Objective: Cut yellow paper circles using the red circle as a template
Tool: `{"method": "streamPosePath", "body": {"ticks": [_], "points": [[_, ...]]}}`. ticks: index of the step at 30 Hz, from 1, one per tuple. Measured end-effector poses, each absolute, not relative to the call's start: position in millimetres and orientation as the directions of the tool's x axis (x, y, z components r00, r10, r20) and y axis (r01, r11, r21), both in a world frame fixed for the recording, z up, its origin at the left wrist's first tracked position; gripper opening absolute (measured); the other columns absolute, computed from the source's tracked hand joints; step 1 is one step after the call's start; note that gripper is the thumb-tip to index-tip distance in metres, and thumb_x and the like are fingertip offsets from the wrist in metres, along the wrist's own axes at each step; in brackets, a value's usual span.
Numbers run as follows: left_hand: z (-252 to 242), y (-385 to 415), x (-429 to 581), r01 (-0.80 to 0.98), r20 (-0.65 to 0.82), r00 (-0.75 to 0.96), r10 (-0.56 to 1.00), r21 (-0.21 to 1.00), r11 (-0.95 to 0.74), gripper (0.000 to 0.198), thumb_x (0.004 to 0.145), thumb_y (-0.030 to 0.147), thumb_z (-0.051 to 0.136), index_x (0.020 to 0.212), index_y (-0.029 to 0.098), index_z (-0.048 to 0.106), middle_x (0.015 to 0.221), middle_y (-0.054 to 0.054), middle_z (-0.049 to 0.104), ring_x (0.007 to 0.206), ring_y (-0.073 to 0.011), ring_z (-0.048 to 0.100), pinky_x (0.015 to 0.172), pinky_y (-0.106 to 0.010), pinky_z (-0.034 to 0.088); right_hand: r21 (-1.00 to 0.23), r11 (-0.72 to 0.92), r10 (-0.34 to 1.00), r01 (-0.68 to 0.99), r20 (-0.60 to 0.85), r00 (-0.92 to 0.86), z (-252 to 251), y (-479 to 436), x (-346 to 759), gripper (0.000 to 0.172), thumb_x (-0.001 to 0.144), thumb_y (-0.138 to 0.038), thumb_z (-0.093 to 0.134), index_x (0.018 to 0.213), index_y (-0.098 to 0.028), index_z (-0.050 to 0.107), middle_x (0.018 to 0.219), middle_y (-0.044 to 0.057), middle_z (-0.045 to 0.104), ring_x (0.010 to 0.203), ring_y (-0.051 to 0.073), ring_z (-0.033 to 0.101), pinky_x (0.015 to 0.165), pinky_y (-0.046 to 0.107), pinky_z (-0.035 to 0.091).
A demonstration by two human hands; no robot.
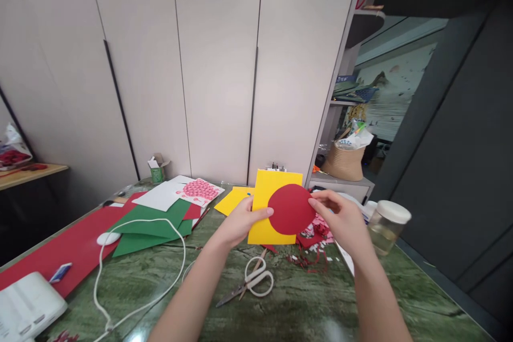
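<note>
My left hand (239, 222) pinches the left edge of a yellow paper sheet (272, 192), held upright above the green marble table (304, 299). My right hand (340, 219) holds a red paper circle (289, 209) by its right edge, laid against the front of the yellow sheet. White-handled scissors (252, 280) lie on the table just below both hands. Red paper scraps (310, 259) are scattered under my right hand.
Green sheets (150, 224), a long red sheet (68, 248) and white paper (158, 196) lie at the left, with a white cable (120, 272) and a white device (26, 304). A lidded glass jar (387, 226) stands at the right. Another yellow sheet (230, 200) lies behind.
</note>
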State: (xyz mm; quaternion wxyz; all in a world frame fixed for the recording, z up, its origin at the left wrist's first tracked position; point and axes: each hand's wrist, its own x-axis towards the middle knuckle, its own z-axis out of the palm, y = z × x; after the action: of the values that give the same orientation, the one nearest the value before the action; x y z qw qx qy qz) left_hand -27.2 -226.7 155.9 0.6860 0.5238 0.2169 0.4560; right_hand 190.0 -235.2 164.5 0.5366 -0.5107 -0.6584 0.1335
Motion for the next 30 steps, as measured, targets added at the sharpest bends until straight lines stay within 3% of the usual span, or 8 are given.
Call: {"method": "streamPosePath", "body": {"ticks": [10,17,22,25,30], "points": [[146.4,-226.9,-9.3,-0.538,0.194,0.470,0.861,0.836,0.105,0.035,0.075,0.022,0.065,0.109,0.013,0.060,0.109,-0.014,0.065,0.094,-0.0256,0.063,0.086,-0.039,0.048,-0.740,0.431,0.778,0.516,0.594,0.203,161.1,-238.1,173.3,0.019,0.076,-0.034,0.059,0.079,-0.017,0.064,0.073,0.006,0.069,0.066,0.019,0.062,0.062,0.029,0.048],[148.4,-224.9,-11.1,-0.582,0.185,0.447,0.875,0.803,0.128,0.035,0.075,0.018,0.064,0.110,0.012,0.059,0.108,-0.014,0.065,0.095,-0.0258,0.063,0.087,-0.040,0.048,-0.805,0.407,0.837,0.432,0.518,0.177,161.8,-240.0,167.8,0.020,0.074,-0.037,0.062,0.076,-0.017,0.062,0.067,0.003,0.066,0.057,0.017,0.060,0.055,0.028,0.048],[150.5,-222.0,-18.6,-0.614,0.167,0.465,0.870,0.768,0.181,0.034,0.077,0.015,0.062,0.111,0.014,0.058,0.110,-0.013,0.065,0.098,-0.0251,0.062,0.089,-0.040,0.047,-0.851,0.489,0.848,0.189,0.515,0.126,162.6,-235.4,166.7,0.024,0.070,-0.035,0.068,0.085,-0.020,0.059,0.077,0.003,0.066,0.070,0.017,0.061,0.062,0.026,0.049],[150.9,-220.9,-22.0,-0.614,0.162,0.483,0.860,0.764,0.201,0.036,0.077,0.013,0.061,0.113,0.014,0.057,0.110,-0.013,0.064,0.100,-0.0252,0.061,0.090,-0.040,0.046,-0.908,0.417,0.909,0.031,0.417,-0.007,160.5,-232.3,168.5,0.025,0.071,-0.037,0.068,0.088,-0.020,0.062,0.082,0.005,0.068,0.077,0.019,0.063,0.067,0.028,0.050],[151.5,-220.5,-22.9,-0.609,0.174,0.485,0.857,0.771,0.188,0.039,0.077,0.013,0.060,0.116,0.014,0.055,0.107,-0.013,0.065,0.100,-0.0258,0.061,0.089,-0.039,0.047,-0.917,0.393,0.917,0.073,0.397,0.039,156.7,-231.6,169.2,0.021,0.068,-0.037,0.071,0.072,-0.017,0.065,0.069,0.004,0.068,0.065,0.017,0.061,0.060,0.026,0.047]]}}
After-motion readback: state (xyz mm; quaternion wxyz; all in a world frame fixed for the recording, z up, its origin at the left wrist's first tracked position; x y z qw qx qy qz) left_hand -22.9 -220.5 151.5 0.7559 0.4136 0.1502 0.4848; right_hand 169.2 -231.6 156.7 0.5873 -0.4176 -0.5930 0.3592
